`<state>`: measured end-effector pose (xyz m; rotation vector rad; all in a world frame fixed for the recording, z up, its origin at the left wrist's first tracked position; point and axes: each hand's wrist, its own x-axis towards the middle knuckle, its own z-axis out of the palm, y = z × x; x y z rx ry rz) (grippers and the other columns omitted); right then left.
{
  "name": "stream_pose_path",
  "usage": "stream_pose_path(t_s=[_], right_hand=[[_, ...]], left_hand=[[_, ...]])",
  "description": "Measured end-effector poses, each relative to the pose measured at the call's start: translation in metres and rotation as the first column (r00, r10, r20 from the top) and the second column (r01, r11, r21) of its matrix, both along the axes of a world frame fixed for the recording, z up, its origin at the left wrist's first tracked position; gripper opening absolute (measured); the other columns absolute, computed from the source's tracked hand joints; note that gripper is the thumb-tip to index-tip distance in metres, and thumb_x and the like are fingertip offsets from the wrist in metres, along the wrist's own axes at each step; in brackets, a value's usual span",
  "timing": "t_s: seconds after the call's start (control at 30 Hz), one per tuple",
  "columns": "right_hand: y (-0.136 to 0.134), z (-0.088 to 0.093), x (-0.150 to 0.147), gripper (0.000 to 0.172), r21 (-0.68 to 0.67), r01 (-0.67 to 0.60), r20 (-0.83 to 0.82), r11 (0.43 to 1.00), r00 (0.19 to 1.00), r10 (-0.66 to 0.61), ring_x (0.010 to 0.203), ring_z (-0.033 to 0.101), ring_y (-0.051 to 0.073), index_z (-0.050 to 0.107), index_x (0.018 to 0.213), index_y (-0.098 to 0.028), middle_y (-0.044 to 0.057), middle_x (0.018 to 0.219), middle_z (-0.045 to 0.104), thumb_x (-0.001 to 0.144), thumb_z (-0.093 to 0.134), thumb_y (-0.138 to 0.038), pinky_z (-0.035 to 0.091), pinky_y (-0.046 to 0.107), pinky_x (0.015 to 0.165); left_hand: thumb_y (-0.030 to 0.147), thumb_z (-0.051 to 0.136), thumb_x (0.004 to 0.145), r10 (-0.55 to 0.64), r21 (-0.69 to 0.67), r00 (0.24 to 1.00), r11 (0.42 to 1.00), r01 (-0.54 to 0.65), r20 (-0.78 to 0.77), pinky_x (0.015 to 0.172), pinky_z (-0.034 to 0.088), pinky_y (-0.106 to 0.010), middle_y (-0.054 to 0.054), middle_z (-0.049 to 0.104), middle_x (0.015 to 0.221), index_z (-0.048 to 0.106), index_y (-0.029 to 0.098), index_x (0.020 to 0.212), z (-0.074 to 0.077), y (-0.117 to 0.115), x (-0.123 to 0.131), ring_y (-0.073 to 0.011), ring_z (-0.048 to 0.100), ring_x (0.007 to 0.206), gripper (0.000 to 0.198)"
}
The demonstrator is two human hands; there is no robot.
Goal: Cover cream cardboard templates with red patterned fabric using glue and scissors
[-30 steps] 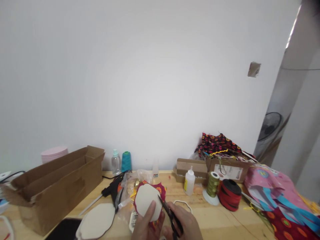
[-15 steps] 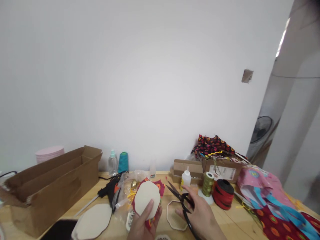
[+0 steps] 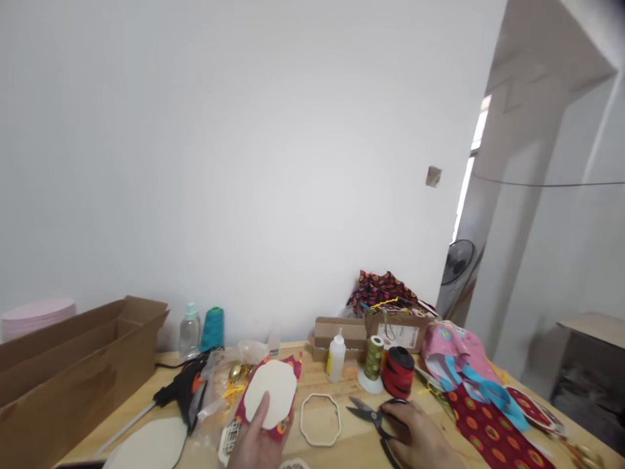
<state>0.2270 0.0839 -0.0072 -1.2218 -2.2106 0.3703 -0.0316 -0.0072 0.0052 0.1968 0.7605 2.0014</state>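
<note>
My left hand (image 3: pixel 258 440) is closed on a cream scalloped panel (image 3: pixel 272 394), thumb flat on its front. Behind the panel is a piece of red patterned fabric (image 3: pixel 240 410), its edges sticking out around it. On the right, my right hand (image 3: pixel 417 435) has its fingers on the black handles of the scissors (image 3: pixel 374 417). The scissors are low at the table, blades slightly parted and pointing left. Between my hands lies a thin cream scalloped frame (image 3: pixel 303 423). A white lattice piece (image 3: pixel 228 443) is beside my left hand.
A long cardboard box (image 3: pixel 92 365) and a black glue gun (image 3: pixel 183 394) are at left, above a cream panel (image 3: pixel 149 446). A glue bottle (image 3: pixel 336 358), green thread spool (image 3: pixel 374 358) and red cord spool (image 3: pixel 398 374) stand at back right. Fabrics (image 3: pixel 488 417) cover the right side.
My view has turned to the right. The scissors have moved away from the panel, down and right to the table. My left hand still holds the panel and fabric.
</note>
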Motion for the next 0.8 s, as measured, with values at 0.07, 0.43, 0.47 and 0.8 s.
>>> stream_pose_path(t_s=[0.07,0.43,0.47,0.8], right_hand=[[-0.002,-0.001,-0.007,0.036,0.040,-0.036,-0.031,0.999,0.999,0.038,0.088,0.060,0.023,0.068,0.089,-0.020,0.008,0.092,0.067,0.058,0.052,-0.012,0.045,0.032,0.080],[0.002,-0.023,-0.007,0.027,0.125,-0.080,-0.132,0.989,0.987,0.096,0.093,0.058,0.025,0.069,0.090,-0.019,0.011,0.099,0.066,0.068,0.053,-0.020,0.046,0.036,0.082],[0.003,-0.024,-0.007,0.027,0.123,-0.081,-0.126,0.989,0.987,0.096,0.094,0.059,0.025,0.068,0.090,-0.019,0.011,0.099,0.066,0.068,0.053,-0.020,0.046,0.036,0.082],[-0.013,-0.005,-0.023,0.026,0.027,-0.082,-0.370,0.996,0.925,0.086,0.095,0.057,0.026,0.068,0.090,-0.020,0.012,0.098,0.066,0.073,0.058,-0.036,0.043,0.038,0.086]], left_hand=[[0.003,0.055,0.072,0.009,-0.011,1.000,1.000,-0.009,-0.026,0.062,0.054,-0.025,-0.002,0.072,0.082,0.058,0.026,0.103,-0.001,0.000,-0.002,-0.0174,0.066,0.078,0.038],[-0.002,0.052,0.071,-0.119,-0.053,0.993,0.991,0.120,0.013,0.068,0.055,-0.031,-0.005,0.073,0.076,0.054,0.019,0.107,-0.009,0.004,-0.006,-0.0207,0.065,0.079,0.042],[-0.003,0.052,0.071,-0.124,-0.045,0.992,0.991,0.125,0.026,0.069,0.055,-0.032,-0.006,0.072,0.078,0.054,0.019,0.108,-0.008,0.003,-0.005,-0.0212,0.065,0.080,0.042],[0.001,0.056,0.068,-0.239,0.017,0.967,0.971,0.239,0.092,0.077,0.051,-0.037,-0.009,0.071,0.086,0.052,0.019,0.113,-0.002,-0.007,0.004,-0.0260,0.061,0.091,0.049]])
